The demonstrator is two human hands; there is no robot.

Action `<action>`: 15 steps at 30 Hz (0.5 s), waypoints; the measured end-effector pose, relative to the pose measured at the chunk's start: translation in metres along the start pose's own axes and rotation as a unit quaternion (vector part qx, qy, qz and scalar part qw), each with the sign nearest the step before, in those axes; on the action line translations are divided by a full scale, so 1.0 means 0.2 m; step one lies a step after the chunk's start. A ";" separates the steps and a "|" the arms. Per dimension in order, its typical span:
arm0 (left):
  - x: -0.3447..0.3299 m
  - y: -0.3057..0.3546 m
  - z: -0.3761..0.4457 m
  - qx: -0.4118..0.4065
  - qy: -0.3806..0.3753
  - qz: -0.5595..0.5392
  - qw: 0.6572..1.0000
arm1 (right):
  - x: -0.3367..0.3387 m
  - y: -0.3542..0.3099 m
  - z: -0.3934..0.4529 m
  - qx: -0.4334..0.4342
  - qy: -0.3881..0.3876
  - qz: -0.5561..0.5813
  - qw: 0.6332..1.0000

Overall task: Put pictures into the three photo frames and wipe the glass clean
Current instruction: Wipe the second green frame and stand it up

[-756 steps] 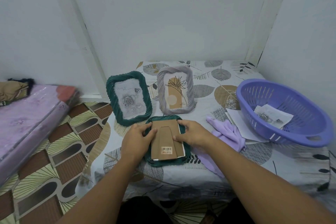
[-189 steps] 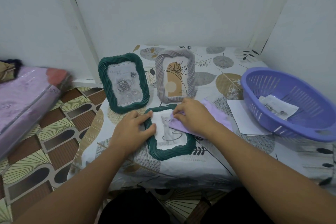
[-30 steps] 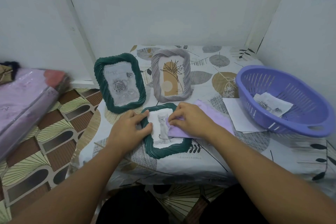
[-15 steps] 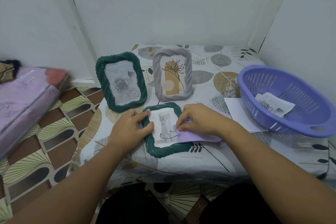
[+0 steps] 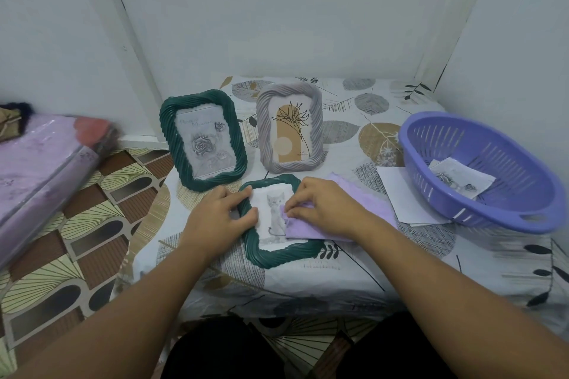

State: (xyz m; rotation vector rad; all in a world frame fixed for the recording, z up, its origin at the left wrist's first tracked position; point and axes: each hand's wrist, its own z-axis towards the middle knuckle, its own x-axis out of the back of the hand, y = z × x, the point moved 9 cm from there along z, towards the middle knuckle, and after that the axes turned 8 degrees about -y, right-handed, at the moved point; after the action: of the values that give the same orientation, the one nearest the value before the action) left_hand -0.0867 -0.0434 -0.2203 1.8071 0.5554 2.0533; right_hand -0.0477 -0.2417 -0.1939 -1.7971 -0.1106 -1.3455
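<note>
A small dark green frame (image 5: 278,254) with a kitten picture lies flat near the table's front edge. My left hand (image 5: 219,214) rests on its left rim, fingers laid over the edge. My right hand (image 5: 323,205) presses a folded purple cloth (image 5: 303,229) onto the right half of the glass, fingertips bent on the cloth. Behind, a larger green frame (image 5: 201,140) with a rose picture and a grey frame (image 5: 291,128) with a plant drawing stand upright.
A purple plastic basket (image 5: 480,172) holding a printed picture (image 5: 460,178) sits at the table's right. White paper sheets (image 5: 406,194) lie beside it. Walls close in behind and on the right. A wrapped pink mattress (image 5: 40,172) lies on the patterned floor at left.
My right hand with the cloth has slid from the frame's lower right back toward the middle of the glass. My left hand stays on the frame's left rim.
</note>
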 end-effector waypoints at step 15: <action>0.00 0.00 0.00 -0.005 -0.001 0.001 1.000 | -0.02 -0.01 -0.05 0.009 -0.085 0.053 0.995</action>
State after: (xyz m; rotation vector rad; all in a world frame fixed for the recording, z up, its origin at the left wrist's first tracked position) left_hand -0.0871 -0.0437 -0.2195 1.8041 0.5421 2.0522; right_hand -0.0577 -0.2447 -0.1960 -1.8734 -0.1170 -1.1142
